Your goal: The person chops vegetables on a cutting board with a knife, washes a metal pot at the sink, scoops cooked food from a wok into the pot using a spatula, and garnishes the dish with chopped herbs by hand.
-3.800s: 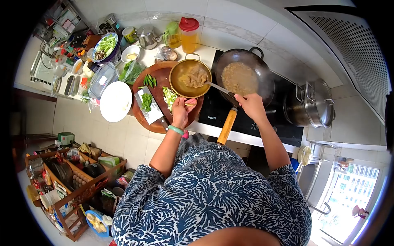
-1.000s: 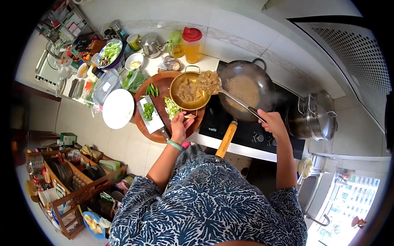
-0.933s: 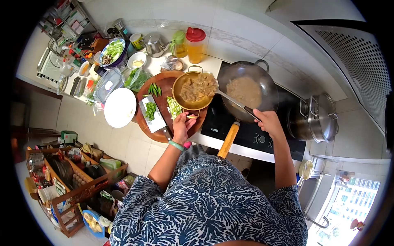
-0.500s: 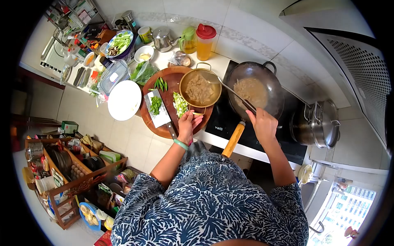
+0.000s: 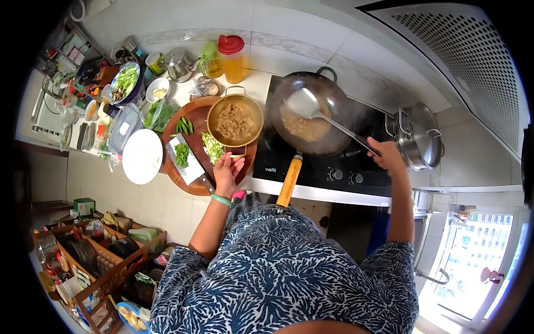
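One spatula [image 5: 309, 108] has moved from brass pan [image 5: 257, 117] to wok [image 5: 335, 93].

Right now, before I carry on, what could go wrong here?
The wok is steaming, so the right hand on the spatula might get scalded if it drifts closer.
The pan of food, held by the left hand, might tip if jerked.
The knife reaches close to that hand's wrist; a bump could knock it off the board.

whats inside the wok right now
Brown food lies in the wok, with the spatula, held by the right hand, over part of it. The wok's bottom under the food, and whatever is beneath the spatula's blade, cannot be seen.
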The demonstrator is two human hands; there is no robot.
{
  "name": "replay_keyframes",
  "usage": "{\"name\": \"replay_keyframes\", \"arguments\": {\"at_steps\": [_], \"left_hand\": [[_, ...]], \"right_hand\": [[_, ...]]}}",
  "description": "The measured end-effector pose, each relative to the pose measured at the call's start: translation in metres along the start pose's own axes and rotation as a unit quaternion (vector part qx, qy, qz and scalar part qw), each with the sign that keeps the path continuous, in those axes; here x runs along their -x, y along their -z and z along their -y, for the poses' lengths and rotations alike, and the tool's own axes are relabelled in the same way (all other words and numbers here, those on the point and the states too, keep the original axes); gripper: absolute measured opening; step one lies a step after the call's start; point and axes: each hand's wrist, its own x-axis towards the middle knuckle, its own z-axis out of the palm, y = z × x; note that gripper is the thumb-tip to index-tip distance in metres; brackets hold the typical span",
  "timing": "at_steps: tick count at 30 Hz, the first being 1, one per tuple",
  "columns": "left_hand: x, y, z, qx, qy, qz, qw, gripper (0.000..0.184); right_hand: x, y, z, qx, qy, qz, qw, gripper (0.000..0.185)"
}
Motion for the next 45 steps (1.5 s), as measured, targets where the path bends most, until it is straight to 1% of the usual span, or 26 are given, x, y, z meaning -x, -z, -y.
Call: {"name": "replay_keyframes", "arguments": {"at_steps": [2,3,4,6,7,8,11,12,14,16,18,20,22,24,25,27,30,34,45], "left_hand": [[-0.002,-0.002,0.0,0.002,0.002,-0.003,1.0,0.021],[-0.002,-0.002,0.0,0.005,0.003,-0.009,1.0,0.021],[-0.002,-0.001,0.0,0.007,0.004,-0.015,1.0,0.021],[-0.002,0.002,0.001,0.002,0.004,-0.012,1.0,0.021],[-0.002,0.002,0.001,-0.002,0.004,-0.009,1.0,0.022],[-0.002,0.002,0.001,-0.004,0.005,-0.008,1.0,0.022],[-0.001,0.0,-0.001,-0.012,0.002,-0.015,1.0,0.021],[-0.002,0.0,0.0,-0.014,0.001,-0.014,1.0,0.021],[-0.002,0.0,0.001,-0.005,-0.001,-0.022,1.0,0.022],[-0.001,0.001,0.001,-0.005,-0.003,-0.02,1.0,0.021],[0.002,0.0,0.003,-0.002,-0.005,-0.02,1.0,0.02],[0.002,0.0,0.002,-0.006,-0.002,-0.018,1.0,0.02],[0.001,0.0,0.002,-0.004,-0.001,-0.025,1.0,0.02],[0.0,0.001,0.002,-0.01,0.002,-0.03,0.999,0.021],[0.001,0.0,0.001,-0.009,0.001,-0.03,1.0,0.021],[0.003,-0.002,0.0,-0.017,0.0,-0.038,0.999,0.023],[0.003,-0.001,0.002,-0.024,-0.004,-0.041,0.999,0.023],[0.001,0.001,0.003,-0.025,-0.002,-0.028,0.999,0.022],[0.004,0.001,0.004,-0.028,0.0,-0.028,0.999,0.022]], "right_hand": [[0.001,0.03,-0.006,0.065,0.015,-0.032,0.997,0.053],[-0.004,0.043,-0.012,0.122,0.022,-0.07,0.99,0.053],[-0.004,0.05,-0.011,0.121,0.022,-0.07,0.99,0.053],[-0.005,0.062,-0.004,0.236,0.046,-0.1,0.965,0.052],[-0.014,0.068,-0.004,0.256,0.047,-0.092,0.961,0.048],[-0.02,0.071,-0.001,0.255,0.046,-0.092,0.961,0.048],[-0.033,0.065,0.021,0.225,-0.061,-0.018,0.972,0.042],[-0.042,0.06,0.022,0.222,-0.06,-0.019,0.973,0.042],[-0.064,0.045,0.014,0.182,-0.115,0.05,0.975,0.044],[-0.092,0.023,-0.013,0.161,-0.127,0.091,0.974,0.047],[-0.091,-0.013,-0.038,0.108,-0.032,0.045,0.993,0.051],[-0.091,-0.04,-0.056,0.03,-0.002,0.034,0.999,0.052],[-0.078,-0.054,-0.062,-0.015,-0.006,-0.003,1.0,0.051],[-0.069,-0.061,-0.07,-0.061,-0.005,-0.017,0.998,0.049],[-0.064,-0.063,-0.073,-0.061,-0.003,-0.016,0.998,0.049],[-0.053,-0.064,-0.075,-0.104,-0.029,-0.029,0.994,0.047],[-0.042,-0.064,-0.08,-0.133,-0.018,-0.04,0.99,0.046],[-0.029,-0.06,-0.079,-0.146,-0.006,-0.042,0.988,0.045],[-0.021,-0.053,-0.074,-0.119,0.007,-0.044,0.992,0.044]]}}
